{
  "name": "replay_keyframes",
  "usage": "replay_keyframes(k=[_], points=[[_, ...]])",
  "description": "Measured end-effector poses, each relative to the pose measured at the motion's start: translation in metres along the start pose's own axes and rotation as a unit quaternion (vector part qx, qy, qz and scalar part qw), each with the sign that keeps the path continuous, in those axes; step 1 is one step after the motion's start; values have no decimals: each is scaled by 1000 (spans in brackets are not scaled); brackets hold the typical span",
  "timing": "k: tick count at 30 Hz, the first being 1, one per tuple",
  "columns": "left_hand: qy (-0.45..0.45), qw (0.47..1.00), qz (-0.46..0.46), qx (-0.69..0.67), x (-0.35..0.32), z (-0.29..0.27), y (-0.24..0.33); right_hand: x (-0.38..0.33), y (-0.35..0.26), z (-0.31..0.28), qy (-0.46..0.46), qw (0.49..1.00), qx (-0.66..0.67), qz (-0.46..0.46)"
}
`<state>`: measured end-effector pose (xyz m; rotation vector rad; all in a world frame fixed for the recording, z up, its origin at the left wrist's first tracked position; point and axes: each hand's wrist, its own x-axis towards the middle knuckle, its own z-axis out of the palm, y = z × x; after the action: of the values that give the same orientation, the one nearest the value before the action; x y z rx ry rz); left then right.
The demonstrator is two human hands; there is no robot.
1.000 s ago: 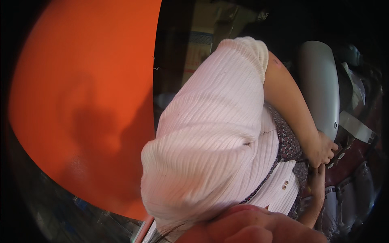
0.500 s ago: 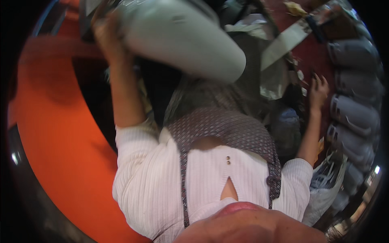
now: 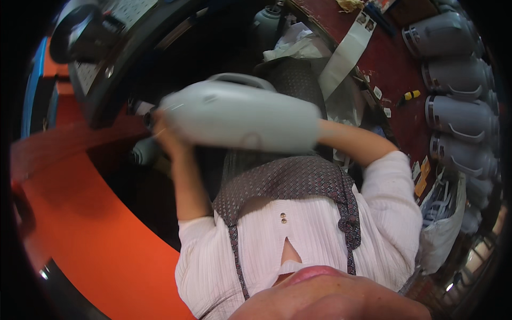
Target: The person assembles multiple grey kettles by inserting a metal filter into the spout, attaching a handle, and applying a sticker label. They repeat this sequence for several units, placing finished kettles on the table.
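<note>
Since half a second ago the large grey jug [image 3: 240, 121] has swung down from the upper left and now lies on its side across the middle of the view, level in front of the chest, blurred with motion. The left hand [image 3: 162, 130] is clenched on the jug's left end, apparently near the mouth, with the forearm rising almost straight beneath it. The right hand is hidden behind the jug's other end, so whether it grips or only props cannot be told; only its forearm [image 3: 354, 144] shows, meeting the base. Carrying a long body like this well probably means keeping both ends at one height, elbows in, and turning it slowly so the curved handle [image 3: 240, 80] on the top side does not roll away from the left hand. Just below the hands lies the patterned apron [image 3: 290, 178] over a white ribbed top. Beyond the right forearm and farther out, a dark red counter [image 3: 389, 69] carries a small yellow tool [image 3: 409, 95] and paper scraps, and a row of matching grey jugs [image 3: 458, 117] stands along its far edge; the swing should probably stay clear of these. Far off past the left hand runs an orange surface [image 3: 90, 234].
</note>
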<state>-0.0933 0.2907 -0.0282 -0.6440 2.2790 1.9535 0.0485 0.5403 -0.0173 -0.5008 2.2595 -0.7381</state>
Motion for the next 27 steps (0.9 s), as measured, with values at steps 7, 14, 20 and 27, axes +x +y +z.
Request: replay_keyframes(k=[7,14,20,27], points=[[-96,868,486,-23,60,-69,66,-94,92,-105,410,879,-243,2],[-277,799,497,193,-27,22,26,-165,101,-27,294,899,69,318],[-368,788,427,249,-25,48,-5,-96,327,145,397,854,-74,329],[-352,777,476,214,-61,61,0,-112,327,107,306,868,-98,377]])
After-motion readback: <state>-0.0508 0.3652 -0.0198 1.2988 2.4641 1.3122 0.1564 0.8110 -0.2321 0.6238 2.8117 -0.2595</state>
